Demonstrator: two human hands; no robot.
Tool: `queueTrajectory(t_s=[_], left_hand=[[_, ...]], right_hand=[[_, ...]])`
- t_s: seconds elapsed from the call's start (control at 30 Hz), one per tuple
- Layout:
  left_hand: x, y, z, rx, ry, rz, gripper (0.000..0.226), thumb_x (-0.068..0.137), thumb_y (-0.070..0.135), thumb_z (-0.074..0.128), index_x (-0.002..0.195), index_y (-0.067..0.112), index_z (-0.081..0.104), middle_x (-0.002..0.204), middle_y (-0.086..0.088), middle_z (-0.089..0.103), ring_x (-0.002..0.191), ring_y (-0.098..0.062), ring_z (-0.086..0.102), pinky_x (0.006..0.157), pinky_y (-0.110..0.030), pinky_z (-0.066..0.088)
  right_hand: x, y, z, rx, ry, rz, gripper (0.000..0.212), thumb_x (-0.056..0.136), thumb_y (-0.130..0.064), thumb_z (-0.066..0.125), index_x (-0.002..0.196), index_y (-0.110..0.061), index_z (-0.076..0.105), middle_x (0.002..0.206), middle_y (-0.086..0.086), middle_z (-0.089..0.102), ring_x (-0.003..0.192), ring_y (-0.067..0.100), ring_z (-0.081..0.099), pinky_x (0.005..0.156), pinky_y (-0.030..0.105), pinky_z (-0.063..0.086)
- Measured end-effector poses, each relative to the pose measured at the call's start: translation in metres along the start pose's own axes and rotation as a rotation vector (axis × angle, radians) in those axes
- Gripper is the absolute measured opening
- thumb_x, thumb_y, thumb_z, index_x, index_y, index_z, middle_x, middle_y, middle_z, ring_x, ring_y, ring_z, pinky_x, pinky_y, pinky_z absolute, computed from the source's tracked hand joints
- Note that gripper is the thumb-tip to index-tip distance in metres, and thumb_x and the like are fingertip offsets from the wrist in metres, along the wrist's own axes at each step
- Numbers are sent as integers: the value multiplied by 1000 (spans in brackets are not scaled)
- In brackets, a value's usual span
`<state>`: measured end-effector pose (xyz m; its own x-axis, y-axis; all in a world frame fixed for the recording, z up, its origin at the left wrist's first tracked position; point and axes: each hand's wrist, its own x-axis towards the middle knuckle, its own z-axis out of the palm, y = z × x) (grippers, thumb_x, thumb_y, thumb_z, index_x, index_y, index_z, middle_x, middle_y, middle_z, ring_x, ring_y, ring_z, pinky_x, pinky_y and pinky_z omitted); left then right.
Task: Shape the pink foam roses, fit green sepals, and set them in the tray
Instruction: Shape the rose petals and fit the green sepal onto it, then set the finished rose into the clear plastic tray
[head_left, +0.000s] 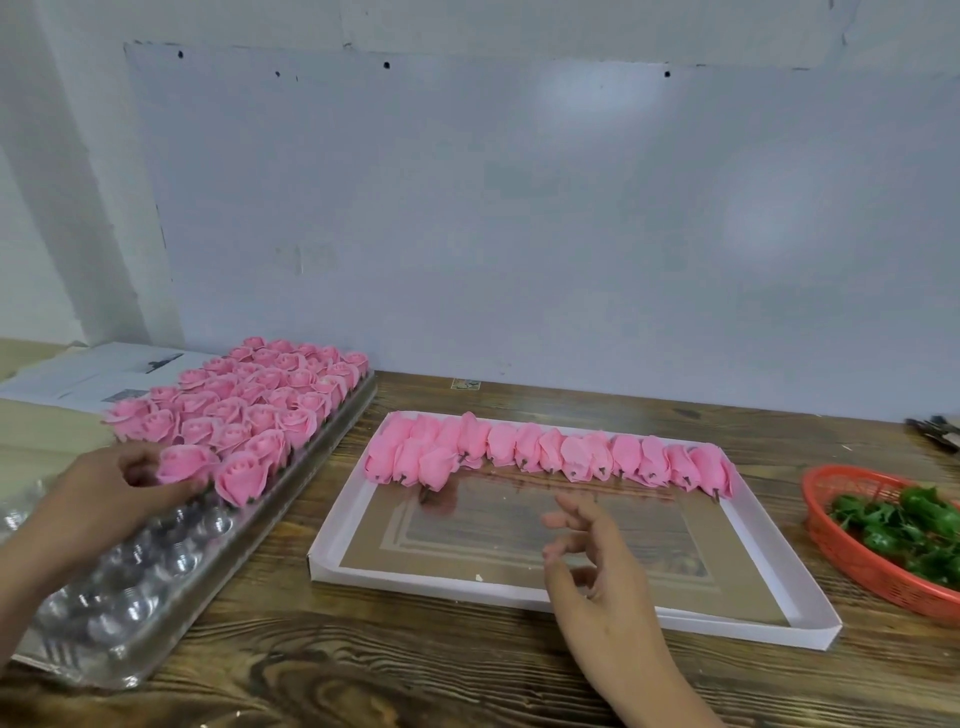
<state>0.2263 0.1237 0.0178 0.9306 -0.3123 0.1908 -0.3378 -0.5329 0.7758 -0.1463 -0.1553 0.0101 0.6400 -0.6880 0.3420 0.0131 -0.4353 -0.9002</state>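
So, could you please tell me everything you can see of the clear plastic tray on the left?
The clear plastic tray is long and shiny, moulded into rows of round cups. It lies flat on the wooden table, running from the near left edge back towards the wall. Its far part is filled with opened pink roses standing in the cups; the near cups show nothing in them. The left hand reaches over it, fingers on the nearest rose at the front of the filled rows.
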Motion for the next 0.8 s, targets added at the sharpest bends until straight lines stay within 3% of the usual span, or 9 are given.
queueTrajectory(t_s=[0.13, 0.27, 0.4, 0.5, 0.6, 0.67, 0.8], left_hand=[[4, 8, 9, 65, -38, 16, 48, 64, 30, 94, 106, 17, 73, 87, -1, 76, 78, -24, 72, 76, -48, 60], [7, 18, 15, 207, -26, 66, 44, 69, 27, 92, 105, 13, 72, 71, 12, 66, 63, -14, 64, 61, -25, 49], [11, 23, 13, 288, -36, 60, 48, 71, 34, 90, 109, 12, 72, 81, 1, 71, 73, -20, 65, 70, -37, 53], [8, 25, 13, 293, -3, 73, 66, 72, 33, 89, 127, 4, 65, 78, 7, 65, 73, -16, 60, 67, -35, 47], [5, 25, 13, 300, -5, 74, 68, 74, 29, 88, 131, 2, 62, 79, 3, 64, 71, -16, 59, 64, -33, 44], [6, 26, 13, 328, -31, 66, 63, 74, 27, 88, 127, 4, 65, 85, -3, 67, 76, -22, 61, 67, -34, 45], [10, 34, 10, 348, -105, 43, 36, 74, 25, 88, 99, 6, 70, 86, -11, 70, 79, -31, 65, 74, -40, 52]], right_hand=[[0, 1, 0, -5, 9, -7, 58, 86, 10, 56, 119, -38, 52, 106, -9, 66, 87, 7, 62, 64, 13, 46], [0, 1, 1, -16, 12, -20, 57, 86, 10, 56, 120, -36, 51, 108, -10, 66, 87, 8, 62, 65, 14, 47], [0, 1, 1, -19, 8, -20, 58, 86, 10, 55, 121, -35, 51, 107, -9, 65, 88, 8, 62, 65, 14, 47], [0, 1, 0, -26, -1, -21, 58, 86, 9, 56, 121, -37, 51, 107, -10, 65, 89, 7, 62, 66, 13, 47], [-1, 2, 0, -27, 0, -23, 57, 87, 8, 57, 122, -37, 51, 107, -11, 65, 90, 7, 62, 65, 13, 47], [-1, 3, 0, -26, 1, -25, 58, 86, 9, 57, 122, -37, 51, 106, -11, 65, 90, 8, 62, 65, 13, 47], [0, 3, -1, -27, -5, -27, 59, 85, 10, 56, 121, -38, 51, 105, -11, 65, 90, 8, 62, 64, 13, 46]])
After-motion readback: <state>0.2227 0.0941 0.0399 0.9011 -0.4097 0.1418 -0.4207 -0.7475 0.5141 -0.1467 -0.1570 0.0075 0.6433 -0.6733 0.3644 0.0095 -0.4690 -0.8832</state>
